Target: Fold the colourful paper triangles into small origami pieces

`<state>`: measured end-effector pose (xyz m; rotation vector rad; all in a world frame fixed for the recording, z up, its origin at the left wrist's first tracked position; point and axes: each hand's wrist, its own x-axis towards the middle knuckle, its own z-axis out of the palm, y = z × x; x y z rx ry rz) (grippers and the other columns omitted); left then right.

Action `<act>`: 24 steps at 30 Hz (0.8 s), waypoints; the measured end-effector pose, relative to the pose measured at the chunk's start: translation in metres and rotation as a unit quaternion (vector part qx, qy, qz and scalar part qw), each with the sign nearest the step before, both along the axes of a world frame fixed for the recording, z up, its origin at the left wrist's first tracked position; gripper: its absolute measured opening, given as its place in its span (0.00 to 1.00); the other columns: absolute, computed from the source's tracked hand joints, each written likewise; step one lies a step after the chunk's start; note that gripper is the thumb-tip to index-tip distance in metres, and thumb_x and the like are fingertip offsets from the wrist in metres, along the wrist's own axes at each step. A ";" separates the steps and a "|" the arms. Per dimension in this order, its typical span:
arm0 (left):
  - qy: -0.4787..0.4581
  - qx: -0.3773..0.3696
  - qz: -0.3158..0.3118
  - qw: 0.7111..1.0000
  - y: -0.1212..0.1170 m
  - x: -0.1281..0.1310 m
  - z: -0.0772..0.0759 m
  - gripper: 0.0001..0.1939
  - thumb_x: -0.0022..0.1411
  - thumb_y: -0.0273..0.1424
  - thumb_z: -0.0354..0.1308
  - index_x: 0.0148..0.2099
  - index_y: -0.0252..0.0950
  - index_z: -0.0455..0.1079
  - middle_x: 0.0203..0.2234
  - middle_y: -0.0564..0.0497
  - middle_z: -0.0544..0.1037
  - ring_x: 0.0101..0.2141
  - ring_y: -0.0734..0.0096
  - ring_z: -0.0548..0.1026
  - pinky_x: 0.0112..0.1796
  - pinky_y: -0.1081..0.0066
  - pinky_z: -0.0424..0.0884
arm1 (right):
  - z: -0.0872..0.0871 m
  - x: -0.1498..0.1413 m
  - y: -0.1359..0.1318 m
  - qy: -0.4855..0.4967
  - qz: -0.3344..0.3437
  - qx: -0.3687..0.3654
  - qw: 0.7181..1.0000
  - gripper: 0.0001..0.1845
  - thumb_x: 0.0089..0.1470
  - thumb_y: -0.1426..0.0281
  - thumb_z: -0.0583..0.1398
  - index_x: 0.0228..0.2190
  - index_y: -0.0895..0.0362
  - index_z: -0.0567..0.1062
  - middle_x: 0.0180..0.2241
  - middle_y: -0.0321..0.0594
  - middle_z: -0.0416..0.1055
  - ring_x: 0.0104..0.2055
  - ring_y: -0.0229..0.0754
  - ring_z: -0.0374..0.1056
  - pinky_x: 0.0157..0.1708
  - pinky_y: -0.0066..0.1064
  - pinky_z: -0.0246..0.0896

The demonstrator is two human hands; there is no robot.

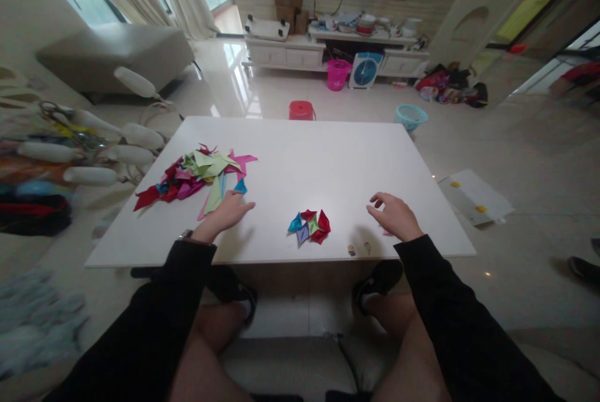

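My left hand (228,211) is over the left part of the table, thumb stretched to the right, fingertips beside or touching a small folded blue paper piece (240,185). Whether they touch it, I cannot tell. Behind and left of it lies a loose pile of folded paper shapes (213,164) in red, green, pink and blue. Near the front middle, a ring of joined origami pieces (312,226) in blue, red, green and purple lies flat. My right hand (396,216) hovers to its right with fingers loosely curved and apart, holding nothing. A bit of pink (387,232) shows under it.
Two small stickers (351,251) mark the front edge of the white table (323,158). Beyond it stand a red stool (300,110) and a blue basket (411,117). A white board (475,195) lies right of the table; a white-padded metal rack (135,136) stands left.
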<state>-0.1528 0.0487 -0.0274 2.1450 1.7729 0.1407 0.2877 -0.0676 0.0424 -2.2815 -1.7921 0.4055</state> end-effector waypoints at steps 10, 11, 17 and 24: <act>-0.108 -0.116 -0.166 0.973 -0.033 0.115 -0.007 0.15 0.60 0.36 0.56 0.44 0.32 0.75 0.52 0.36 0.74 0.54 0.54 0.72 0.59 0.63 0.66 | -0.021 -0.007 -0.007 -0.030 0.071 -0.023 0.997 0.10 0.58 0.64 0.58 0.39 0.56 0.76 0.38 0.40 0.77 0.41 0.45 0.72 0.38 0.33 0.56; -0.107 -0.116 -0.171 0.972 -0.032 0.118 -0.008 0.13 0.59 0.35 0.56 0.41 0.33 0.75 0.49 0.37 0.76 0.52 0.54 0.73 0.58 0.63 0.67 | -0.021 -0.009 -0.008 -0.030 0.077 -0.024 0.996 0.10 0.59 0.64 0.58 0.39 0.55 0.76 0.38 0.40 0.77 0.41 0.44 0.72 0.38 0.33 0.56; -0.091 -0.108 -0.183 0.973 -0.028 0.127 -0.006 0.15 0.61 0.35 0.53 0.38 0.32 0.77 0.37 0.41 0.78 0.44 0.57 0.75 0.50 0.65 0.71 | -0.017 -0.016 -0.009 -0.026 0.102 -0.030 0.994 0.10 0.59 0.64 0.59 0.39 0.55 0.76 0.38 0.40 0.77 0.40 0.43 0.72 0.38 0.32 0.55; -0.093 -0.135 -0.183 0.969 -0.032 0.124 0.001 0.15 0.62 0.36 0.54 0.36 0.32 0.79 0.32 0.43 0.81 0.40 0.59 0.78 0.44 0.68 0.71 | -0.021 -0.028 -0.006 -0.019 0.124 -0.034 0.991 0.11 0.60 0.63 0.57 0.39 0.55 0.76 0.37 0.41 0.77 0.40 0.44 0.71 0.37 0.32 0.55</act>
